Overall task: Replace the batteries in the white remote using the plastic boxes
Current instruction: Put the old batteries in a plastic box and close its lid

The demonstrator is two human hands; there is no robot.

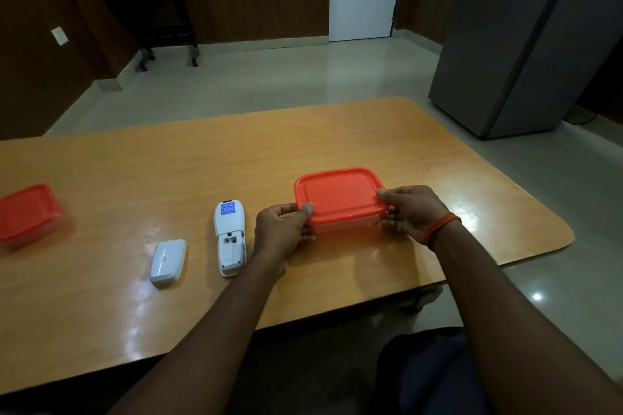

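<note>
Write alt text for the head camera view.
Both hands, left hand and right hand, grip a clear plastic box by its orange lid on a wooden table. Left of it lie the white remote, battery bay open, and its cover.

On the wooden table in front of me, a clear plastic box with an orange lid sits right of centre. My left hand grips its left end, my right hand its right end, thumbs on the lid rim. Just left of my left hand lies the white remote, face down, battery bay open toward me. Left of the remote, apart from it, lies the white battery cover. A second orange-lidded plastic box rests at the table's far left edge.
</note>
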